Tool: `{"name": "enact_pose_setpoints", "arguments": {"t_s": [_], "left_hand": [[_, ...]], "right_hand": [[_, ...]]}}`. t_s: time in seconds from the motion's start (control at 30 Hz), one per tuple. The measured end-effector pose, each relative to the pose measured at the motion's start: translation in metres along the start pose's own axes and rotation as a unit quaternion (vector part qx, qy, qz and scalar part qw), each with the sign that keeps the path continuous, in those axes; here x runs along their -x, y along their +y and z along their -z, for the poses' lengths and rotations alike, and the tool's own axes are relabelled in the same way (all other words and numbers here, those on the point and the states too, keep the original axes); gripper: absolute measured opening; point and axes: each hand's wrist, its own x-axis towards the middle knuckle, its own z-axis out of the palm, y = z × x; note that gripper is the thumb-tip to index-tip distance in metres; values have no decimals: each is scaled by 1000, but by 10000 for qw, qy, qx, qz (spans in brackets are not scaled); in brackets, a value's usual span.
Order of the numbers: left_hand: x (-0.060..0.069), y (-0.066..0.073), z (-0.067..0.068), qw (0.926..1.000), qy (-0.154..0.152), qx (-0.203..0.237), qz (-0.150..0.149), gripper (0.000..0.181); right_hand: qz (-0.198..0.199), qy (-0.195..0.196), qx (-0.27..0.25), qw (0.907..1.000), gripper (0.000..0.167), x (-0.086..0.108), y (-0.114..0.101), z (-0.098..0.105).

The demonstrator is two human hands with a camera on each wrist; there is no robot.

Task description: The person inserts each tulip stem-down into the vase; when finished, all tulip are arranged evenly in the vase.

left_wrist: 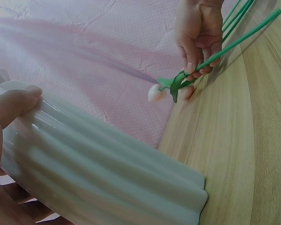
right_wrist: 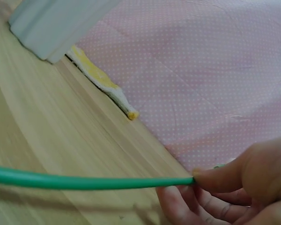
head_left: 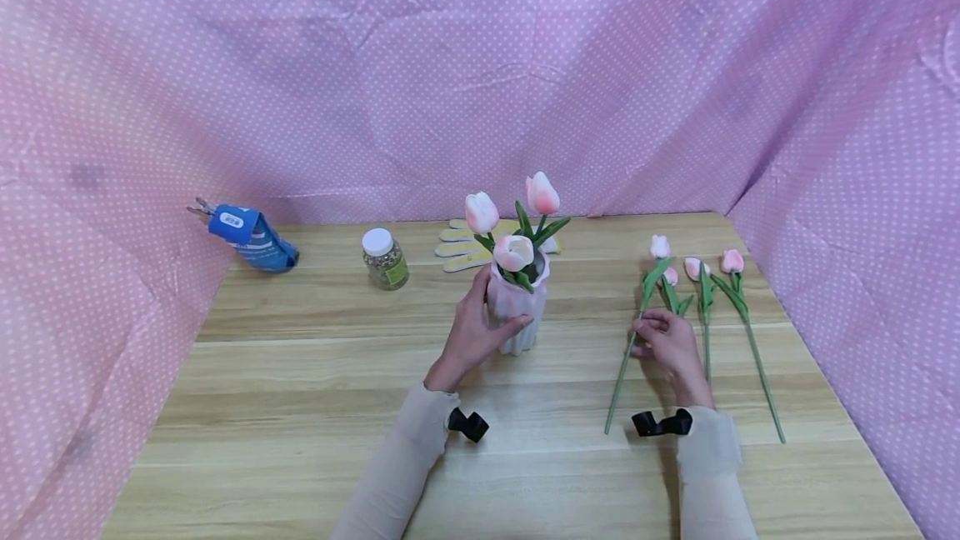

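My left hand [head_left: 476, 330] holds the ribbed pale vase [head_left: 519, 319], with the thumb across its front. The vase stands upright on the table, and three pink-and-white tulips [head_left: 513, 252] show above its rim. To the right, my right hand [head_left: 671, 348] pinches the green stem of a single tulip [head_left: 622, 382] between thumb and fingers. This stem [left_wrist: 246, 38] is raised off the tabletop in the left wrist view. In the right wrist view the stem [right_wrist: 84, 182] runs left from the fingertips. Three more tulips [head_left: 759, 361] lie beside and partly behind the right hand.
A white-capped jar [head_left: 386, 261] of small green bits stands left of the vase. Further left is a blue packet [head_left: 258, 240] with a metal tool's tips sticking out. White-and-yellow gloves [head_left: 461, 248] lie behind the vase. Pink dotted cloth [head_left: 480, 65] surrounds the wooden table [head_left: 300, 432].
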Motion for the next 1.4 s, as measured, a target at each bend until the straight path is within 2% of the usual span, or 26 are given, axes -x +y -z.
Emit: {"name": "enact_pose_setpoints", "arguments": {"t_s": [0.13,0.33,0.57,0.83,1.3,1.4], "left_hand": [[0,0,0,10000,-1,-27,41,88],[0,1,1,9999,-43,-60,104,90],[0,2,0,9998,-51,-97,135,90],[0,2,0,9998,-37,-99,147,90],[0,3,1,9999,-21,-93,118,90],[0,2,1,9999,-24,-96,106,90]], "right_hand": [[-27,16,-470,9989,38,1,-1,0],[-54,248,-1011,9946,23,-1,0,-2],[-31,565,-1758,9828,14,-4,1,-5],[-107,756,-2241,9716,12,-2,1,-9],[-179,1163,-3106,9432,15,-2,2,-15],[-119,1206,-3377,9334,17,-2,2,-16]]}}
